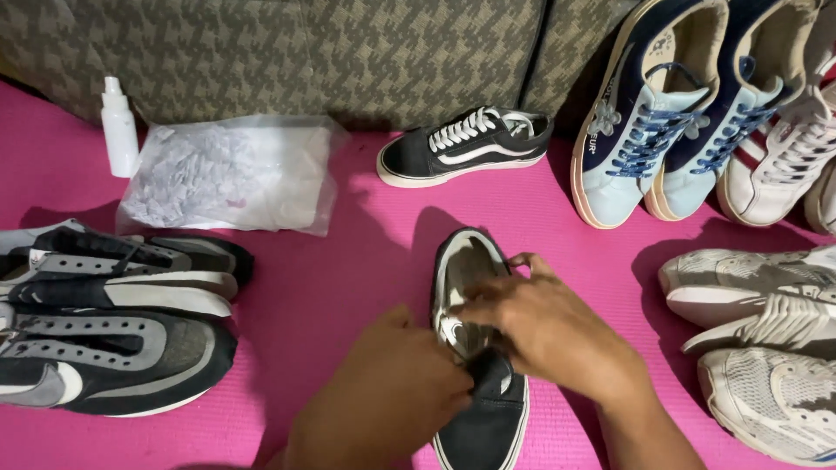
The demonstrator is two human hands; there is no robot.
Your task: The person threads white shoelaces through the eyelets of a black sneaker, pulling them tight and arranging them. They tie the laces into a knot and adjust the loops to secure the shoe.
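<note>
A black low-top sneaker point(484, 418) with a white sole lies on the pink mat point(348, 278), heel pointing away from me. My left hand point(383, 392) pinches its black tongue at the middle of the shoe. My right hand point(544, 326) rests over the shoe's opening, fingers on the far rim and inside edge. No laces show on this shoe. Its matching laced black sneaker point(466, 144) lies on its side farther back by the sofa.
A white spray bottle point(118, 126) and a clear plastic bag point(231, 174) of white bits sit at the back left. Black-and-grey sneakers point(113, 339) lie left. Blue-and-white sneakers point(644, 113) lean back right. White mesh sneakers point(766, 348) lie right. A patterned sofa point(305, 52) stands behind.
</note>
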